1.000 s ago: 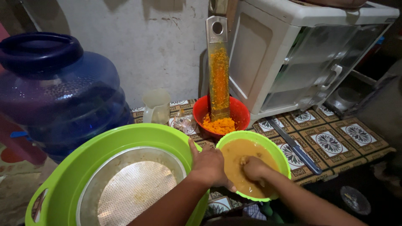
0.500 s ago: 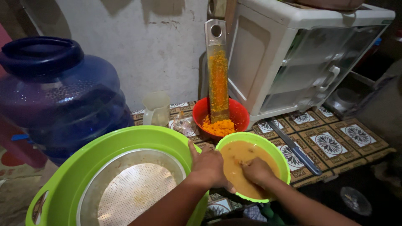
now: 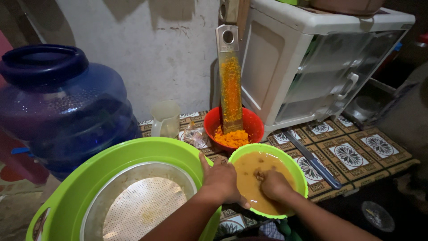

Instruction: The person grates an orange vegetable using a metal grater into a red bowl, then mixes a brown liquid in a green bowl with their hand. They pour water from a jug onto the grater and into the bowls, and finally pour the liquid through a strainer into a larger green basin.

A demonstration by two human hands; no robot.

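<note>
A small green bowl (image 3: pixel 298 168) holds a thick yellow-brown liquid with lumps. My right hand (image 3: pixel 275 184) is sunk in that liquid, fingers curled around some pulp. My left hand (image 3: pixel 220 180) grips the bowl's near-left rim, thumb up along the edge. To the left sits a large green basin (image 3: pixel 111 157) with a round metal sieve (image 3: pixel 138 206) resting inside it. Behind the small bowl stands a red bowl (image 3: pixel 254 124) with grated orange pulp, and a tall metal grater (image 3: pixel 231 80) coated in orange leans upright in it.
A big blue water jug (image 3: pixel 62 105) stands at the left. A clear plastic jug (image 3: pixel 166 118) sits by the wall. A knife with a blue handle (image 3: pixel 314 159) lies on the patterned mat (image 3: pixel 379 149). A white plastic cabinet (image 3: pixel 321 58) stands at the right.
My right hand has shifted slightly inside the small green bowl, working the pulp. My left hand stays on the rim. Nothing else has moved.
</note>
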